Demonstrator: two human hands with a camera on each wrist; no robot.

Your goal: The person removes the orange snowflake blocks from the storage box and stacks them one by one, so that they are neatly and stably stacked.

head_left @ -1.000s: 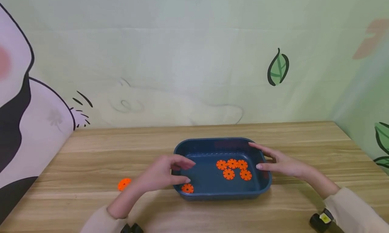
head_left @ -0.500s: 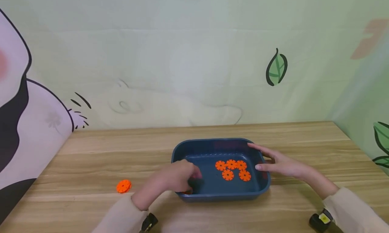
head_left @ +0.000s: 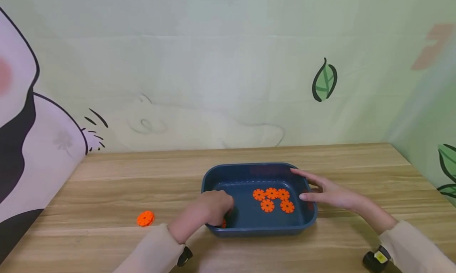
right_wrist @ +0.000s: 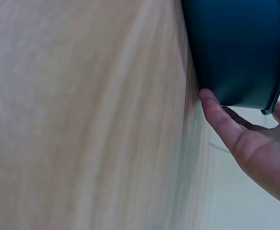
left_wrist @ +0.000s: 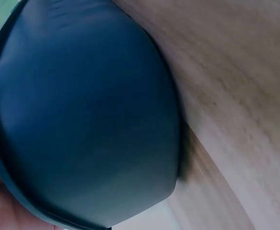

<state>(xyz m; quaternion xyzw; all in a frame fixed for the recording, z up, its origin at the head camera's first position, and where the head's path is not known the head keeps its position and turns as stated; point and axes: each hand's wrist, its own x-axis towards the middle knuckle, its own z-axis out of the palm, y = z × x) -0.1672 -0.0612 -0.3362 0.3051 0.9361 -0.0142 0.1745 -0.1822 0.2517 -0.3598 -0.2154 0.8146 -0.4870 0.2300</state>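
A dark blue rectangular bin stands on the wooden table. My left hand reaches over its left wall, fingers curled down at an orange notched plastic disc in the near left corner. Most of that disc is hidden under the hand. In the left wrist view, the hand shows only partly past the bin's rim. My right hand grips the right wall, thumb over the rim on the inner side. The right wrist view shows a finger low against the outer wall.
Several more orange discs lie flat on the bin's floor, right of the middle. Left of the bin, a small stack of orange discs lies on the table. A wall with printed drawings rises behind the table.
My left hand has come over the bin's left wall and down onto the disc in the corner, fingers curling. The right hand has kept its place on the bin.
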